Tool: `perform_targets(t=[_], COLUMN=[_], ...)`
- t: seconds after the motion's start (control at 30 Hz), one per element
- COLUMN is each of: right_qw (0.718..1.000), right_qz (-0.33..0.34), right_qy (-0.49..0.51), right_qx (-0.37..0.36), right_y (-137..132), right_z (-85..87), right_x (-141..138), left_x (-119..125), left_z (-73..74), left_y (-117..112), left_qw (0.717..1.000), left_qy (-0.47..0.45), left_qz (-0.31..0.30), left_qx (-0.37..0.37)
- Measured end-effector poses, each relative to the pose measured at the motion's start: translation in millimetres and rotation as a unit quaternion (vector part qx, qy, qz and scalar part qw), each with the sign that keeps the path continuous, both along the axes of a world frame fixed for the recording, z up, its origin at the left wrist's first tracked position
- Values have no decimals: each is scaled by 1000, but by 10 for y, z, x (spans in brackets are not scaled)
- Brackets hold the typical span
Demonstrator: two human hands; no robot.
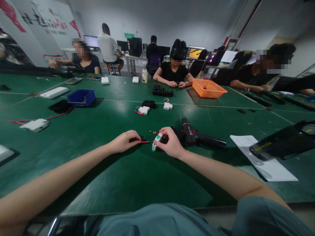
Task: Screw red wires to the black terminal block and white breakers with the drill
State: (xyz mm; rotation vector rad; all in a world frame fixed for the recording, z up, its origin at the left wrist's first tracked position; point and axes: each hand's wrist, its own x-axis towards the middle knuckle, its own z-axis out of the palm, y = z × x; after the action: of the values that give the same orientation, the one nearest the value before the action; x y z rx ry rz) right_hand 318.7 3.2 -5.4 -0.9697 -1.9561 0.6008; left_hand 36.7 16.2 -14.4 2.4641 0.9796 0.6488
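Just left of the table's middle, my left hand (pixel 126 141) pinches a short red wire (pixel 145 142) whose bare tip points right. My right hand (pixel 171 144) grips a small white circuit breaker (pixel 157 139) with a green patch, tilted on the tabletop. The wire tip and the breaker are a small gap apart. Another red lead with a metal end (pixel 154 132) shows behind the breaker; where it joins is hidden. Beside my right hand, a black cordless drill (pixel 190 132) lies on its side, its bit pointing away from me.
More white breakers with red wires (pixel 143 110) lie ahead and at left (pixel 36 125). A blue bin (pixel 81 97) and an orange basket (pixel 208 88) stand farther back. Papers (pixel 264 160) and a black bottle-like object (pixel 283 141) are at right. Several people sit beyond.
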Motion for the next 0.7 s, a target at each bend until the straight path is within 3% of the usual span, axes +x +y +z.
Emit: perform_targets(t=[0.1,0.2,0.3,0.47,0.7], right_qw=[1000,999,988,955,956], right_qz=[-2,7,23,9,3], right_qy=[8,31,110,221,212], right_qx=[6,-21,-103,-199,-200], right_y=[3,13,54,142,142], right_z=[-20,-48,-86,-125,-112], right_x=[5,5,-1,-13,-27], left_x=[38,109,203,378,467], left_z=[35,82,110,126,137], left_y=[-49,-131,-223,-391,-505], left_qw=[999,988,954,897,921], left_qy=[-19,-91,-201,-289,-274], left_qz=[6,57,85,37,40], left_qx=[-40,-111,-205,-332,-274])
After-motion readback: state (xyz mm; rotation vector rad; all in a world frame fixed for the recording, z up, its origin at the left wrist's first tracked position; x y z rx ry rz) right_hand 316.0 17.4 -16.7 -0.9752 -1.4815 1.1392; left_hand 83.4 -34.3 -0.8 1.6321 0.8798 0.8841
